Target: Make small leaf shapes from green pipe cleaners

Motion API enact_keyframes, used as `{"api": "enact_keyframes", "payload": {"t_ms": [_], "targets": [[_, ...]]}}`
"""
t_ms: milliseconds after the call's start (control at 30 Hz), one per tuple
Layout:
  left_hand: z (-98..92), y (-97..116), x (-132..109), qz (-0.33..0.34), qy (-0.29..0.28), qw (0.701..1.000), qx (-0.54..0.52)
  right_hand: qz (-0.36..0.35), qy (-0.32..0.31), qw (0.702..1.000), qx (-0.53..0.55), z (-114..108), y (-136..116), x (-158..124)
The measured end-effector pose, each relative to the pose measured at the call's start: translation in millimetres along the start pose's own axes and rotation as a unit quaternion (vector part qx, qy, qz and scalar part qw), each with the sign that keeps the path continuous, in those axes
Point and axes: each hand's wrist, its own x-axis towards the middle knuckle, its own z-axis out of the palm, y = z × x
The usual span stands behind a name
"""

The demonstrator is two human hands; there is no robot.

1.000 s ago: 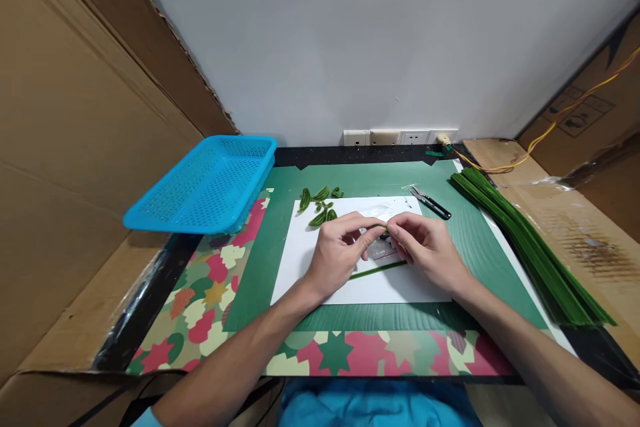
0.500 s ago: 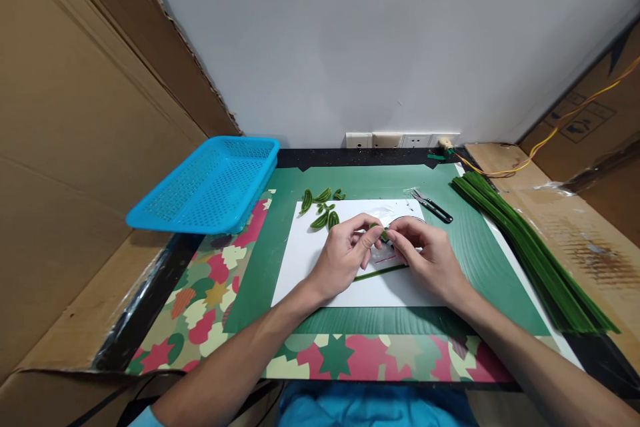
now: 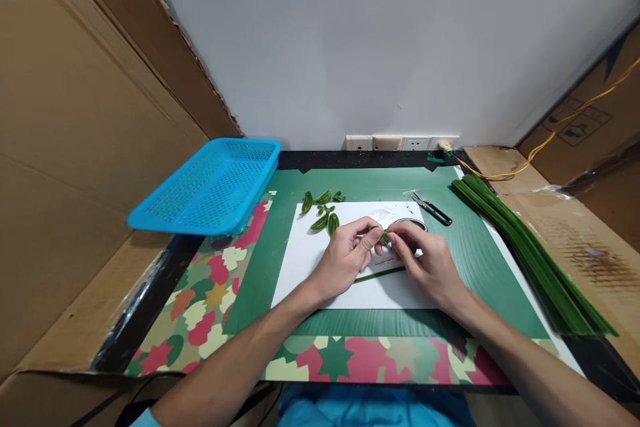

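My left hand [image 3: 344, 259] and my right hand [image 3: 426, 261] meet over a white sheet [image 3: 305, 260], fingertips pinched together on a small green chenille piece [image 3: 384, 237]. A straight green stem [image 3: 380, 274] lies on the sheet just below the hands. Several folded green leaf shapes [image 3: 320, 208] lie at the sheet's far left corner. A clear plastic bag with a red line sits partly hidden under my fingers.
A blue mesh basket [image 3: 210, 187] stands tilted at the left. Small black snips [image 3: 431, 209] lie beyond my right hand. A long bundle of green stems [image 3: 530, 257] runs along the right side. Wall sockets [image 3: 400, 143] and cardboard walls enclose the green mat [image 3: 470, 247].
Both hands stayed together over the sheet, with my fingers shifting slightly on the green piece, which is now more bent. The view has crept a little lower.
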Motion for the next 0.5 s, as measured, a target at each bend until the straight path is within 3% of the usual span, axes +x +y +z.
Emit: {"api": "enact_keyframes", "payload": {"t_ms": [300, 500], "targets": [[1.0, -2.6, -0.2, 0.001, -0.013, 1.0, -0.009, -0.012, 0.005, 1.0, -0.012, 0.4, 4.3, -0.5], [1.1, -0.3, -0.6, -0.034, -0.022, 0.999, -0.026, -0.125, 0.025, 0.983, -0.132, -3.2, 7.9, -0.9]]}}
